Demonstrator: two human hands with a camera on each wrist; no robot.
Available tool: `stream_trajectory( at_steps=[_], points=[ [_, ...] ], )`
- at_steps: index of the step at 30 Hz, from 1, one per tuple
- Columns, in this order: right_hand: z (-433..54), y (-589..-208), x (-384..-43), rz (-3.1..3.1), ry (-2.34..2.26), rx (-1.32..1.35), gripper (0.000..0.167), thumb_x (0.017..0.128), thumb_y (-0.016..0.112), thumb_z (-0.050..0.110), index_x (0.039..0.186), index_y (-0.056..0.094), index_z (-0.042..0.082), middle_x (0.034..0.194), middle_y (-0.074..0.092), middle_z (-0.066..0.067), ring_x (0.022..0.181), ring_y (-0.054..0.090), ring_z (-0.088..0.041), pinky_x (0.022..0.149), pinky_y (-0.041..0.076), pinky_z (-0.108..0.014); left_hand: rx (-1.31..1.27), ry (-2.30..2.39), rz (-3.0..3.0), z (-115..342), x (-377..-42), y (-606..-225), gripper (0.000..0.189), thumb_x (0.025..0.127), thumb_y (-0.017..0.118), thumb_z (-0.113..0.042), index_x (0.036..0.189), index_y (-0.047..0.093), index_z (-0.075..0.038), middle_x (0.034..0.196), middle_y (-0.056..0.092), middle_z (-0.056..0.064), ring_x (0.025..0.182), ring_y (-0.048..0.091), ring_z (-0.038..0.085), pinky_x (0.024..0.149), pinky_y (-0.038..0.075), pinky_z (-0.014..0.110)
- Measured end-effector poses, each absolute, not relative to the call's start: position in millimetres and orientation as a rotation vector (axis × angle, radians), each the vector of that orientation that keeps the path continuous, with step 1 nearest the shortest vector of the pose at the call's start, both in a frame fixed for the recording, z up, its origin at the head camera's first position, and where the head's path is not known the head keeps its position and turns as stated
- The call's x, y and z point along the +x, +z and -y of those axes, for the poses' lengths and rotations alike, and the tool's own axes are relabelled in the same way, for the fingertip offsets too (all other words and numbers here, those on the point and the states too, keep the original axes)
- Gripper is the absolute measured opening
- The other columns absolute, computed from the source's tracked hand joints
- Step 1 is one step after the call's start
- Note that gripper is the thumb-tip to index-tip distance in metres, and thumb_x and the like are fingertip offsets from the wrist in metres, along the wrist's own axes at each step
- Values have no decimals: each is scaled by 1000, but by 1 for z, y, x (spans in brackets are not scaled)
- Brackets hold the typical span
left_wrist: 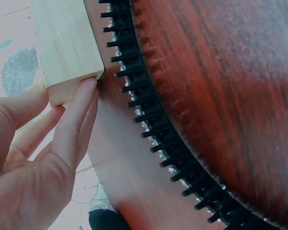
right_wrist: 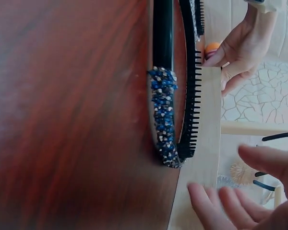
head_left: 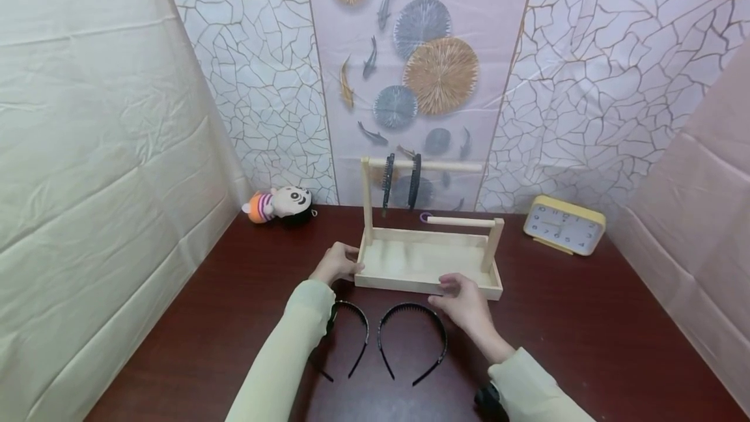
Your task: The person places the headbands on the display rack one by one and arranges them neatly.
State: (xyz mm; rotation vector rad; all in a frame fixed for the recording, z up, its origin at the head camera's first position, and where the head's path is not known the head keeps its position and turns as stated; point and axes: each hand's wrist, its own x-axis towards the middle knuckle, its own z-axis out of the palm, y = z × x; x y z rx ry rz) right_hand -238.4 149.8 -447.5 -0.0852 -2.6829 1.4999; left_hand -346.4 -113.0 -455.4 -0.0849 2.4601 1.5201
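Observation:
My left hand (head_left: 336, 262) holds the left end of a pale wooden stand (head_left: 398, 284), thumb and fingers about its corner. In the left wrist view, fingertips (left_wrist: 89, 82) touch the stand's end. My right hand (head_left: 465, 308) hovers before the tray front, fingers apart and nothing in them. Two black toothed headbands lie on the table: one headband (head_left: 366, 327) partly behind my left sleeve, another headband (head_left: 410, 306) beside my right hand. In the right wrist view, this headband shows blue sparkling beads (right_wrist: 164, 115). Two dark headbands (head_left: 415, 181) hang from the upper rod.
A purple ring (head_left: 424, 217) sits on the tip of the stand's lower rod (head_left: 459, 221). Toward the back left of the dark red table (head_left: 586, 331) lies a plush doll (head_left: 287, 202). A yellow clock (head_left: 565, 225) stands at the back right. Cloth hangs around the table.

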Motion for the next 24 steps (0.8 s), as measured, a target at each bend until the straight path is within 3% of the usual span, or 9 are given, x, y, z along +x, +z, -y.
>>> stream_trajectory(
  at_steps=[4,9,13,19,22,24],
  points=[
    [-156,-446,-229,2883,1362,-74,49,77,81,14,119,61,-3,109,69,-17,74,66,-16,64,55,-30,-83,1501,-2472,112,-346,-457,46,89,69,-1,133,56,5,109,64,24,91,70,31,68,63,38],
    [-158,-443,-223,3049,1063,24,53,71,86,19,113,61,-2,102,67,-11,90,61,-24,80,51,-44,-80,1506,-2473,111,-346,-456,46,89,69,-1,134,56,5,108,64,25,91,70,32,68,63,39],
    [-156,-443,-219,3119,931,101,50,70,86,16,108,59,-3,99,60,-12,89,59,-26,83,49,-49,-75,1502,-2476,111,-345,-455,47,89,69,-1,134,56,5,109,65,25,90,70,32,69,63,39],
    [-151,-443,-216,3176,863,150,48,64,87,8,100,58,-4,95,52,-12,77,54,-25,73,51,-40,-87,1497,-2478,110,-345,-453,47,89,69,-1,134,56,4,109,65,25,89,70,31,68,63,38],
    [-150,-445,-215,3195,883,145,47,62,84,1,101,58,-6,98,51,-15,72,53,-27,63,51,-34,-89,1503,-2473,110,-344,-453,47,89,69,0,134,56,5,108,65,25,89,70,31,67,63,38],
    [-150,-446,-215,3197,882,154,46,62,81,-2,103,59,-7,100,51,-16,74,54,-28,63,51,-34,-91,1509,-2473,110,-344,-453,47,89,69,0,133,56,5,108,65,25,89,70,31,67,63,38]
  ],
)
